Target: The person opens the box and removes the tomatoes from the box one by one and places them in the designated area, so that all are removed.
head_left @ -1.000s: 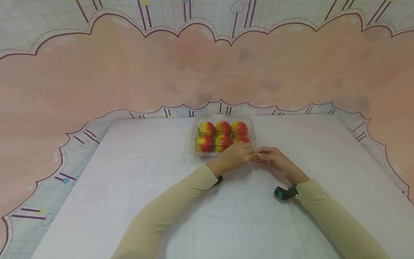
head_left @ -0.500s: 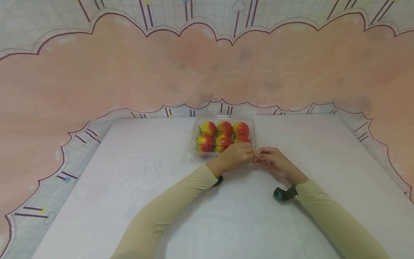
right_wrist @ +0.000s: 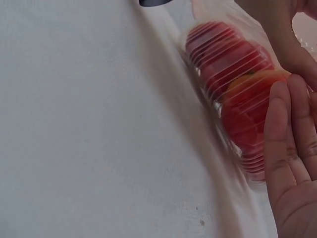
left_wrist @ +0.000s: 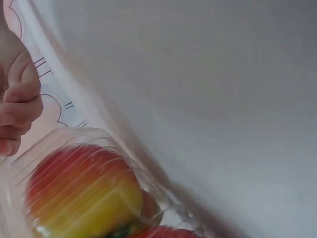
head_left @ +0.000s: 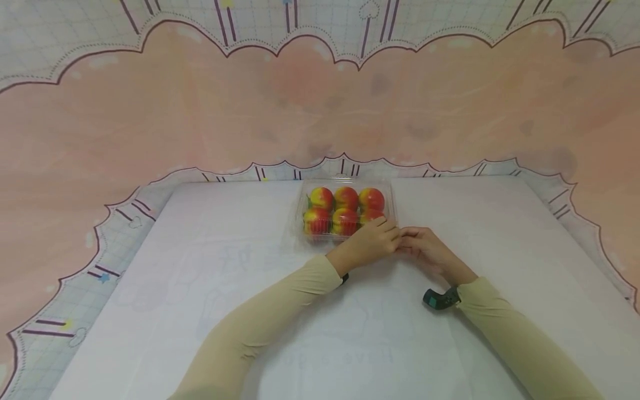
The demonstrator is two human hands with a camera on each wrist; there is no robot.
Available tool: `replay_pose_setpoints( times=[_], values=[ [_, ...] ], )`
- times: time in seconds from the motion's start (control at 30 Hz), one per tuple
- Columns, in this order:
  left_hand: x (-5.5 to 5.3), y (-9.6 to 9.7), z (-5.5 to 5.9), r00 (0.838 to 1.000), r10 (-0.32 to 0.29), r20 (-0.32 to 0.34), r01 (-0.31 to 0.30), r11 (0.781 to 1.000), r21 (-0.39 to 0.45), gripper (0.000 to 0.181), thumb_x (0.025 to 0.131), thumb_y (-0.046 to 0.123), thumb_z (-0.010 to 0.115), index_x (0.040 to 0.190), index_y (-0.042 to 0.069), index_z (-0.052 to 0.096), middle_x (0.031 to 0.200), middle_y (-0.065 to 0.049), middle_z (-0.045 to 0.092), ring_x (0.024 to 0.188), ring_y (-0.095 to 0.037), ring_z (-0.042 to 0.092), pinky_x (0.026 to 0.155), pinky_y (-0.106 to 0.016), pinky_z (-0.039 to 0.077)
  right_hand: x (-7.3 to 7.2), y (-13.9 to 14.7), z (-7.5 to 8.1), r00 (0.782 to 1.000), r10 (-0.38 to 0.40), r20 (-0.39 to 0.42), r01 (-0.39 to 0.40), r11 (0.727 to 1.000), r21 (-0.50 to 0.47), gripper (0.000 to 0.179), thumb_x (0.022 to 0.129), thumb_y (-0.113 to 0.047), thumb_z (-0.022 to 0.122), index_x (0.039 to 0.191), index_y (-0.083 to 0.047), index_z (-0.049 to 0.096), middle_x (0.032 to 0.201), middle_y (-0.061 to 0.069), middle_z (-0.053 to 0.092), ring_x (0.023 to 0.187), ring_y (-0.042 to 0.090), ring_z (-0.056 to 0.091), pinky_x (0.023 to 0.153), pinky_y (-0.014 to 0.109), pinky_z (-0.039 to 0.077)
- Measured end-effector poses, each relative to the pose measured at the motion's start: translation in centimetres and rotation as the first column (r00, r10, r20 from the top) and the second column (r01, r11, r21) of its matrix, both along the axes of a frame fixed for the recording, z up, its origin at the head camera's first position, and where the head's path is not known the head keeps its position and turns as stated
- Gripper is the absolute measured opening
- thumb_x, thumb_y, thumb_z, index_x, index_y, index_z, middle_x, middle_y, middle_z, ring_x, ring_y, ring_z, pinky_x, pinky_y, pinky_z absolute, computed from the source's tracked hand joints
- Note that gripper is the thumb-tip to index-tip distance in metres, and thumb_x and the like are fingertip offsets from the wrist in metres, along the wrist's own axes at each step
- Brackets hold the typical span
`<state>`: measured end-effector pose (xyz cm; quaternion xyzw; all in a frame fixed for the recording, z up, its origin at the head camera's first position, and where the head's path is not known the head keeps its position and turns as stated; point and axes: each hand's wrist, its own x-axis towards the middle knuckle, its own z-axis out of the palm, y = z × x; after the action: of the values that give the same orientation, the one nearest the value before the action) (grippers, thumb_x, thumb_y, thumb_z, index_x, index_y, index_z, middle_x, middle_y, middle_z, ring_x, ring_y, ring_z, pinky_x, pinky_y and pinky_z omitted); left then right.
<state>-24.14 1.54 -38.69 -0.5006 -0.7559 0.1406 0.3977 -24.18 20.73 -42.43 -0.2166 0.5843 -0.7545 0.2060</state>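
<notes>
A clear plastic clamshell box stands near the back edge of the table, with several red-and-yellow fruits inside in two rows. My left hand reaches across its near right corner, the curled fingers pinching the edge there. My right hand meets it from the right, fingertips at that same corner. In the right wrist view the outer fingers of the right hand lie fairly straight beside the ribbed wall, while its thumb is out of sight. Curled left fingers show beside the box in the left wrist view.
A white sheet covers the table, with faint print showing on it. Behind rises a patterned pink backdrop. A dark wrist device sits at the right cuff, and part of another shows under the left wrist.
My left hand has shifted slightly right, along the corner and closer against the right fingers. The near edge of the lid looks slightly shifted upward. My right hand has hardly moved.
</notes>
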Motion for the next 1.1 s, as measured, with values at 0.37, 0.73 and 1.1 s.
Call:
replay_pose_setpoints(
  times=[0.37,0.73,1.1],
  values=[
    [-0.1,-0.2,-0.2,0.998,-0.040,0.043,0.038,0.998,0.048,0.013,0.090,0.026,0.062,0.096,0.021,0.073,0.086,0.008,0.070,0.085,-0.008,0.057,0.074,-0.018,0.042,0.0,0.0,0.0,1.000,-0.022,-0.005,0.022,0.996,0.087,0.042,0.093,0.010,0.037,0.091,-0.018,0.069,0.093,-0.009,0.068,0.086,0.004,0.065,0.079,0.019,0.054],
    [-0.2,-1.2,0.0,1.000,-0.002,0.010,0.002,0.999,0.048,0.017,0.094,0.024,0.057,0.105,0.023,0.070,0.098,0.006,0.065,0.098,-0.011,0.055,0.091,-0.024,0.044,-0.4,0.7,0.1,0.999,0.049,0.012,-0.051,0.990,0.130,0.027,0.095,-0.003,0.045,0.096,-0.017,0.068,0.089,-0.006,0.071,0.086,0.005,0.066,0.081,0.019,0.054],
    [0.2,-4.7,0.8,0.999,0.032,0.004,-0.032,0.997,0.064,0.020,0.089,0.025,0.063,0.109,0.023,0.067,0.100,0.005,0.065,0.098,-0.013,0.056,0.092,-0.026,0.046,-0.6,1.1,0.6,0.992,0.073,0.104,-0.086,0.989,0.124,0.026,0.097,-0.001,0.042,0.097,-0.009,0.067,0.088,-0.003,0.071,0.085,0.006,0.067,0.081,0.021,0.055]
  ],
)
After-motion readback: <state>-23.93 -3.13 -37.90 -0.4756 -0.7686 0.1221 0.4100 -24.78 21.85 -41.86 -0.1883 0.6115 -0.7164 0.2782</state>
